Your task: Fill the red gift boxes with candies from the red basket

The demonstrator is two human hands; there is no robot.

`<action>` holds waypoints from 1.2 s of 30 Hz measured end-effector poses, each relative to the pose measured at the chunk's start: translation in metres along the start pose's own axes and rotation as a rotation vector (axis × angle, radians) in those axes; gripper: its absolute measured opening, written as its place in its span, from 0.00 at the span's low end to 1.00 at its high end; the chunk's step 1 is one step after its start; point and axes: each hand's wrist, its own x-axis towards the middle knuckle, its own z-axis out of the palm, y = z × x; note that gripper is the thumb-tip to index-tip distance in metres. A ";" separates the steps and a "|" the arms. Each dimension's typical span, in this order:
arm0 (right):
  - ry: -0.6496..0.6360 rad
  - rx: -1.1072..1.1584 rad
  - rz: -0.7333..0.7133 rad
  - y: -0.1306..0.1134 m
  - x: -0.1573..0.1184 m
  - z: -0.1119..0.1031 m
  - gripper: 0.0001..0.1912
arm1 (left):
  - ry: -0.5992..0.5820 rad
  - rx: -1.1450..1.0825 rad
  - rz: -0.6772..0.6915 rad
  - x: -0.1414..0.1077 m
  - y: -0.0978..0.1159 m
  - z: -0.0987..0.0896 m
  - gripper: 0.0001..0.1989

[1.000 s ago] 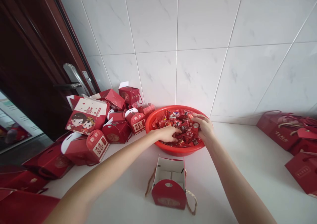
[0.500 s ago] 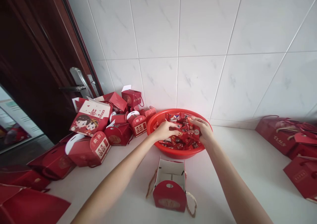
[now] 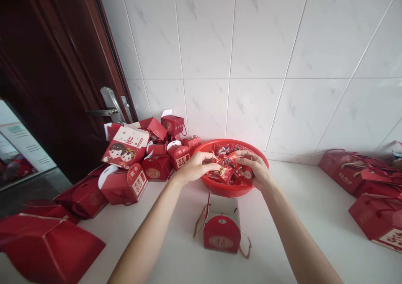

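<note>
Red-wrapped candies (image 3: 225, 174) fill a red plastic basket (image 3: 216, 188) by the wall. Over the basket's left side, my left hand (image 3: 197, 167) has its thumb and fingers closed on a candy packet. My right hand (image 3: 256, 170) curls over the right side, its fingers around several wrapped candies; the palm side is partly hidden. Just in front of the basket stands an open red gift box (image 3: 221, 236) with rope handles. Its top flaps are up and the white inside shows, with the bottom only partly visible.
Several red gift boxes (image 3: 125, 185) are piled on the left, below a dark door (image 3: 63, 66) with a metal handle (image 3: 109, 108). More red boxes (image 3: 377, 215) stand at the right. A tiled wall (image 3: 207, 108) rises behind the white tabletop (image 3: 176, 250).
Both hands have drawn a little nearer each other with candies between their fingers. My left hand has closed on a packet. The view has shifted slightly left; the boxes stay put.
</note>
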 end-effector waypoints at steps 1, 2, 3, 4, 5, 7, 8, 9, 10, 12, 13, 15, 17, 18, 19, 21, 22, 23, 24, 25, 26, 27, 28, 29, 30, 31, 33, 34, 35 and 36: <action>-0.041 -0.056 -0.016 -0.004 -0.006 0.004 0.19 | -0.042 0.036 0.005 -0.005 0.003 -0.004 0.12; -0.084 -0.120 -0.030 -0.008 -0.013 0.007 0.18 | -0.087 0.076 0.013 -0.010 0.006 -0.008 0.11; -0.128 -0.194 -0.042 -0.013 -0.019 0.010 0.18 | -0.126 0.130 0.020 -0.015 0.010 -0.012 0.11; -0.168 -0.276 -0.056 -0.017 -0.025 0.013 0.17 | -0.154 0.198 0.021 -0.021 0.014 -0.015 0.10; -0.207 -0.363 -0.076 -0.020 -0.031 0.015 0.15 | -0.168 0.273 0.014 -0.026 0.019 -0.018 0.10; -0.273 -0.539 -0.144 -0.026 -0.041 0.019 0.12 | -0.164 0.406 -0.014 -0.037 0.028 -0.022 0.10; -0.303 -0.622 -0.185 -0.029 -0.045 0.020 0.10 | -0.153 0.455 -0.029 -0.042 0.032 -0.023 0.11; -0.334 -0.696 -0.221 -0.031 -0.049 0.022 0.08 | -0.138 0.493 -0.040 -0.045 0.036 -0.024 0.11; -0.369 -0.759 -0.245 -0.032 -0.053 0.023 0.07 | -0.120 0.521 -0.044 -0.049 0.039 -0.025 0.12; -0.451 -0.859 -0.234 -0.034 -0.058 0.026 0.04 | -0.067 0.559 -0.036 -0.053 0.042 -0.025 0.13; -0.488 -0.897 -0.212 -0.035 -0.061 0.028 0.04 | -0.037 0.574 -0.028 -0.055 0.043 -0.025 0.13; -0.525 -0.945 -0.182 -0.037 -0.064 0.030 0.04 | 0.005 0.595 -0.008 -0.056 0.044 -0.024 0.13; -0.508 -0.924 -0.189 -0.037 -0.065 0.032 0.03 | 0.018 0.609 0.016 -0.057 0.045 -0.022 0.13; -0.485 -0.881 -0.187 -0.037 -0.065 0.032 0.01 | 0.016 0.611 0.030 -0.056 0.045 -0.021 0.13; -0.454 -0.820 -0.171 -0.037 -0.065 0.033 0.02 | 0.013 0.608 0.043 -0.056 0.046 -0.019 0.13; -0.383 -0.668 -0.112 -0.035 -0.064 0.033 0.10 | 0.008 0.589 0.058 -0.054 0.046 -0.015 0.13; -0.343 -0.587 -0.092 -0.033 -0.063 0.034 0.14 | 0.003 0.572 0.064 -0.053 0.046 -0.013 0.13; -0.303 -0.507 -0.092 -0.031 -0.061 0.034 0.18 | -0.001 0.553 0.072 -0.052 0.046 -0.012 0.13; -0.263 -0.431 -0.112 -0.029 -0.060 0.035 0.20 | -0.006 0.533 0.084 -0.051 0.045 -0.010 0.13; -0.225 -0.361 -0.141 -0.027 -0.058 0.035 0.22 | -0.007 0.513 0.100 -0.050 0.045 -0.009 0.12; -0.188 -0.301 -0.170 -0.024 -0.057 0.036 0.23 | -0.004 0.496 0.113 -0.049 0.044 -0.007 0.12; -0.150 -0.247 -0.197 -0.022 -0.055 0.037 0.23 | 0.004 0.481 0.122 -0.048 0.042 -0.005 0.11; -0.113 -0.197 -0.220 -0.020 -0.054 0.038 0.23 | 0.011 0.466 0.127 -0.048 0.041 -0.003 0.10; -0.077 -0.150 -0.241 -0.018 -0.053 0.040 0.23 | 0.015 0.446 0.134 -0.047 0.040 -0.001 0.09; -0.042 -0.107 -0.263 -0.016 -0.052 0.041 0.23 | 0.016 0.423 0.143 -0.046 0.039 0.002 0.08; -0.007 -0.071 -0.287 -0.015 -0.052 0.042 0.23 | 0.012 0.400 0.154 -0.045 0.038 0.006 0.07; 0.051 -0.033 -0.338 -0.012 -0.052 0.045 0.22 | -0.011 0.356 0.172 -0.044 0.038 0.014 0.09; 0.076 -0.032 -0.362 -0.011 -0.052 0.047 0.23 | -0.029 0.340 0.175 -0.043 0.038 0.018 0.10; 0.101 -0.038 -0.386 -0.011 -0.052 0.048 0.23 | -0.052 0.330 0.174 -0.043 0.038 0.022 0.09; 0.124 -0.044 -0.410 -0.010 -0.053 0.049 0.23 | -0.080 0.324 0.168 -0.042 0.038 0.025 0.08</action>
